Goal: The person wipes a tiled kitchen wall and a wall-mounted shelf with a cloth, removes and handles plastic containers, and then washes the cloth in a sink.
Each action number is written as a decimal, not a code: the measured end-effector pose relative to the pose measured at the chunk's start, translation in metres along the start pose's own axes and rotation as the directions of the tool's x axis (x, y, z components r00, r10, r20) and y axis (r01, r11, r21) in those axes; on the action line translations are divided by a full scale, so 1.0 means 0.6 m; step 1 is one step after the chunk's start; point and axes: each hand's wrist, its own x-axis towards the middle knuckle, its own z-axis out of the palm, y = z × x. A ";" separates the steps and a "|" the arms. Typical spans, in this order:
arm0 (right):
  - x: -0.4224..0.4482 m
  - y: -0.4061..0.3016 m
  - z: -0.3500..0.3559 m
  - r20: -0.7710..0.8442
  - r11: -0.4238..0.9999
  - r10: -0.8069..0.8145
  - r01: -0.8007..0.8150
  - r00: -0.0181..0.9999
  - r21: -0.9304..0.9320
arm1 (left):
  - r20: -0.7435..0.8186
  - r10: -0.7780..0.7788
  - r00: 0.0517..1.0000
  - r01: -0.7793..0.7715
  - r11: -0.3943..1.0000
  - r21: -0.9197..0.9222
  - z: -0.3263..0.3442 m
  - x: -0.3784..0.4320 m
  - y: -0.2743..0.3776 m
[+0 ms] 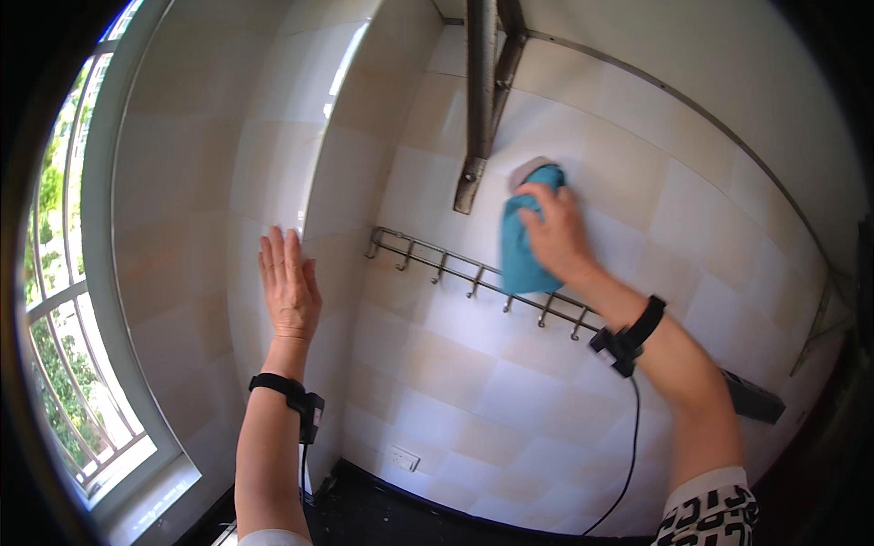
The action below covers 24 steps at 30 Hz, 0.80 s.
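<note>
My right hand (556, 232) grips a teal cloth (522, 252) with a greyish part at its top, pressed to the tiled wall (471, 341). The cloth's lower end hangs over a metal hook rail (437, 265) fixed on that wall. My left hand (290, 283) rests flat, holding nothing, against the tiled wall column (266, 184) near its corner edge. Each wrist wears a black strap with a small device and a cable.
A rusty metal bracket (478, 116) comes down the wall above the rail. A barred window (68, 307) is at the left. Low down are a wall socket (404, 458) and a black countertop (382, 512). A dark box-like object (754, 397) sits behind my right forearm.
</note>
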 end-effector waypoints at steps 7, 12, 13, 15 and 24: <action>0.089 -0.225 0.163 -0.459 0.861 -0.262 0.420 0.849 0.287 | -0.059 -0.002 0.998 -0.003 0.997 -0.079 0.001 0.000 -0.002; 0.341 -0.273 0.115 -0.500 0.928 -0.356 0.363 0.790 -0.088 | -0.103 0.000 0.995 -0.010 0.995 -0.097 -0.001 0.006 0.003; 0.386 -0.269 0.091 -0.380 0.929 -0.365 0.360 0.850 -0.088 | -0.115 0.000 0.993 -0.011 0.995 -0.096 -0.002 0.007 0.004; 0.432 -0.268 0.096 -0.226 0.952 -0.297 0.306 0.928 0.002 | -0.138 0.004 0.990 -0.017 0.995 -0.094 -0.002 0.010 0.006; 0.208 -0.337 0.266 -0.172 0.602 -0.797 0.744 0.579 -0.290 | -0.126 -0.054 0.991 0.049 0.998 -0.038 0.001 0.000 -0.003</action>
